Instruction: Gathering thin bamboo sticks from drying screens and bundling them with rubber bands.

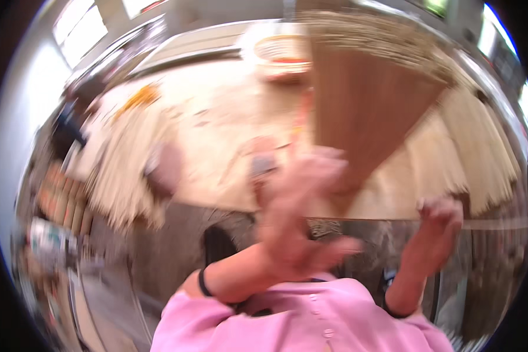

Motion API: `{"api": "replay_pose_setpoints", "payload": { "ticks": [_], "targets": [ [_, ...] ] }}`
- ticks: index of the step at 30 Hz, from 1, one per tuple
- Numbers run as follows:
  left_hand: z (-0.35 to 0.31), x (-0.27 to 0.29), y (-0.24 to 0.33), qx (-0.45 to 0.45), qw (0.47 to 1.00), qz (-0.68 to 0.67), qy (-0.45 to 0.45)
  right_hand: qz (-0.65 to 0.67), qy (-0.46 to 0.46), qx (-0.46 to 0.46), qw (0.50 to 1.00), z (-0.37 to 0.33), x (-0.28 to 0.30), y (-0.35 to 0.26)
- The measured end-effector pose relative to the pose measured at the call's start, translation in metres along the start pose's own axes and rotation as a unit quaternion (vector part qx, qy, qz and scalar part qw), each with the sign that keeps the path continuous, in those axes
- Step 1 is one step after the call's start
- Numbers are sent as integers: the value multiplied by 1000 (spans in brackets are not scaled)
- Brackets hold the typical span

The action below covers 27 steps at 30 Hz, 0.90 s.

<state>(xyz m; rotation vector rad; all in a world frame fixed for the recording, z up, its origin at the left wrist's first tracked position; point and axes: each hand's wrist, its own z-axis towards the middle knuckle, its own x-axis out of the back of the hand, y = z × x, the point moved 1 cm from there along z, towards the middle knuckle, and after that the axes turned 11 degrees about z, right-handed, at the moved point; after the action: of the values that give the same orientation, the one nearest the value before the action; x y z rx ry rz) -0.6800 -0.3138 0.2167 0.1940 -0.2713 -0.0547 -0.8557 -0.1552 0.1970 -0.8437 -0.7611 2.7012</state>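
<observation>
"Brown sticks (375, 100), by the look of them; where are they laid?"

"They are spread in a fan on the table (217, 132), right of centre, with the pale ends turned to the far side and the narrow end turned to the near edge."

"How would they be expected to handle?"

"Each would be judged light, stiff and easily snapped; the whole fan, heavier and apt to slide apart. The brown part might be scuffed by a hard pinch, so hold is best taken at the pale ends."

"Is anything gripped?"

"The left hand (293, 214) is held open, its fingertips seen against the fan's left edge; through the blur, contact cannot be told. The right hand (442, 216) is curled by the near ends of a pale bundle (437, 158); whether anything is gripped there cannot be told."

"And the surface, the room?"

"The table is pale and flat, marked by a few dark scraps. A basket (281, 56) is set at the far side; a second bundle (120, 170) is laid at the left, below an orange bunch (144, 95). Past the near edge a dark floor (158, 246) is seen, and at upper left, a bright window (79, 29)."
</observation>
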Motion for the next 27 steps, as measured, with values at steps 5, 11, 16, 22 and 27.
{"api": "replay_pose_setpoints", "payload": {
  "ticks": [5, 11, 16, 22, 27],
  "targets": [
    [15, 26, 39, 72, 972, -185, -128, -117, -219, -206, 946, -44, -82, 16],
    [-21, 115, 18, 241, 962, -92, -95, -79, -350, -342, 868, -78, -150, 62],
    [24, 226, -39, 344, 884, 294, -121, -115, -384, -329, 855, -77, -199, 62],
    [12, 294, -141, 272, 694, 582, -325, -112, -432, -324, 834, -83, -205, 60],
    [-5, 166, -22, 380, 899, -176, -128, -160, -171, -113, 966, -60, -141, 48]
  ]
}}
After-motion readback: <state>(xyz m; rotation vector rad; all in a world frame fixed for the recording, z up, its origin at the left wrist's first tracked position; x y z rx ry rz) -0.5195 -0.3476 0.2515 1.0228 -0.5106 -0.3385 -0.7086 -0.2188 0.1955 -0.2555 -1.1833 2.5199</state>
